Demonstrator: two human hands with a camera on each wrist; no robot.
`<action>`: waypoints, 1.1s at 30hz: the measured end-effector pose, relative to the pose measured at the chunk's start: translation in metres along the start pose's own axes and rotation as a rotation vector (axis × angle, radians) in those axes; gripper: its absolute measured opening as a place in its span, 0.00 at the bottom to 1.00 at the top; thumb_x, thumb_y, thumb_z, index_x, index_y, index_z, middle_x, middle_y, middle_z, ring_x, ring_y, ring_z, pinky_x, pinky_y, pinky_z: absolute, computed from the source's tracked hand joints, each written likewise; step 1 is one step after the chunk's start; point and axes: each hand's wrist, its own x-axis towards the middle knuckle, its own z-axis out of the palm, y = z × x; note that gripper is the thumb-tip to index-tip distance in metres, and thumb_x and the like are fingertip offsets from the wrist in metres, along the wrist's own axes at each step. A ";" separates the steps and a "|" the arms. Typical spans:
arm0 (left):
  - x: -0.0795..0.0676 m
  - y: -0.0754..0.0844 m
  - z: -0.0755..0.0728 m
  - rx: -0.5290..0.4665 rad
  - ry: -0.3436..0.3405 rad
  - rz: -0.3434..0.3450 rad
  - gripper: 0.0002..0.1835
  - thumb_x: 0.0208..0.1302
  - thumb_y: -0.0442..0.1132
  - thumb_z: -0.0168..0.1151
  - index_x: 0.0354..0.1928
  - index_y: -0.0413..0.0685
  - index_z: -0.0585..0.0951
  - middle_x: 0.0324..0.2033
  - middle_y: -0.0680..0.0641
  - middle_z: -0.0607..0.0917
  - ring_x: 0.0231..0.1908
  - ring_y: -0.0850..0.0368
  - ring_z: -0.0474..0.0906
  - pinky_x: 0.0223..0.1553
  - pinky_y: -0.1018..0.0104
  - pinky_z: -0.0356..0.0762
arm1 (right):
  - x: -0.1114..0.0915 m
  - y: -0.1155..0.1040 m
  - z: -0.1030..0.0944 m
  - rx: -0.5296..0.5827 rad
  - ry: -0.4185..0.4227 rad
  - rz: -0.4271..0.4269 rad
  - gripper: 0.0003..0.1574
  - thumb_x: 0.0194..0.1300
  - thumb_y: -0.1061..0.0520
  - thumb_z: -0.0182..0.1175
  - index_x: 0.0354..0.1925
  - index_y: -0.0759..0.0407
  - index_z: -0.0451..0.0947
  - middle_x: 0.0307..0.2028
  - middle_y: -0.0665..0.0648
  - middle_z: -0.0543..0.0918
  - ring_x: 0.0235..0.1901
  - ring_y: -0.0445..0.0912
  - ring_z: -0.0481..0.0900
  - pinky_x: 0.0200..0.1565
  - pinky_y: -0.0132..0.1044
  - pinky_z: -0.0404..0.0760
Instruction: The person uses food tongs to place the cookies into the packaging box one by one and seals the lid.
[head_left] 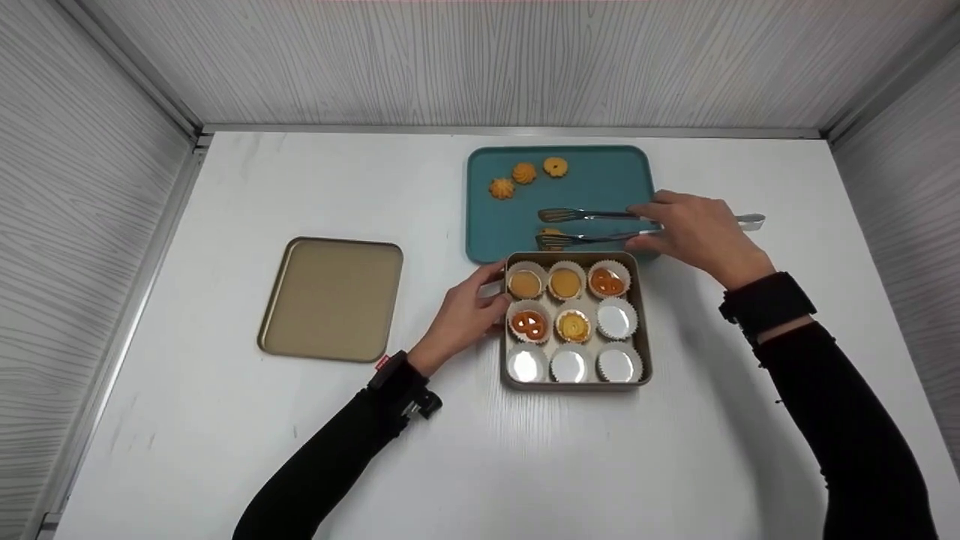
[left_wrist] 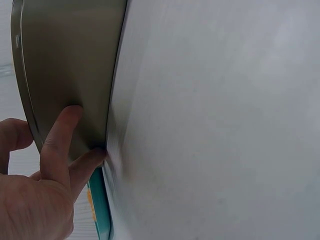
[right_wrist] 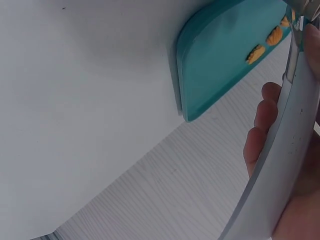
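Note:
My right hand (head_left: 694,229) holds metal tongs (right_wrist: 280,150), their arms spread above the teal tray (head_left: 517,217). The lower tip overlaps a cookie (head_left: 551,232) near the tray's front edge in the head view. My left hand (head_left: 466,319) rests its fingertips against the left wall of a gold baking tin (head_left: 574,387), by the far left corner. Inside the tin, white paper cups stand in rows. Two hold plain tan cookies (head_left: 565,283), two hold glossy orange-brown pretzel-shaped ones (head_left: 529,325) and one a yellow flower-shaped cookie (head_left: 574,326); several cups (head_left: 617,319) show bare white bottoms.
Three golden cookies (head_left: 523,173) lie at the back left of the teal tray. A flat gold lid (head_left: 334,300) rests on the white table (head_left: 442,450), left of my left hand. Grey wood-grain panels (head_left: 517,67) border the table.

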 end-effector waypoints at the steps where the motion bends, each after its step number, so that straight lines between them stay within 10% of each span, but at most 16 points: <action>1: 0.000 0.000 0.000 0.003 0.000 0.001 0.33 0.74 0.37 0.57 0.79 0.48 0.65 0.70 0.39 0.73 0.61 0.44 0.80 0.46 0.62 0.88 | 0.000 0.001 0.000 -0.001 0.010 0.004 0.33 0.61 0.42 0.75 0.59 0.57 0.84 0.41 0.60 0.84 0.36 0.55 0.82 0.31 0.55 0.83; 33: -0.001 -0.001 0.000 0.040 0.010 0.013 0.32 0.75 0.37 0.58 0.79 0.48 0.65 0.71 0.38 0.73 0.62 0.44 0.80 0.56 0.61 0.84 | -0.012 0.010 0.018 0.003 0.019 0.090 0.37 0.64 0.43 0.73 0.63 0.63 0.80 0.43 0.65 0.82 0.38 0.60 0.83 0.36 0.59 0.84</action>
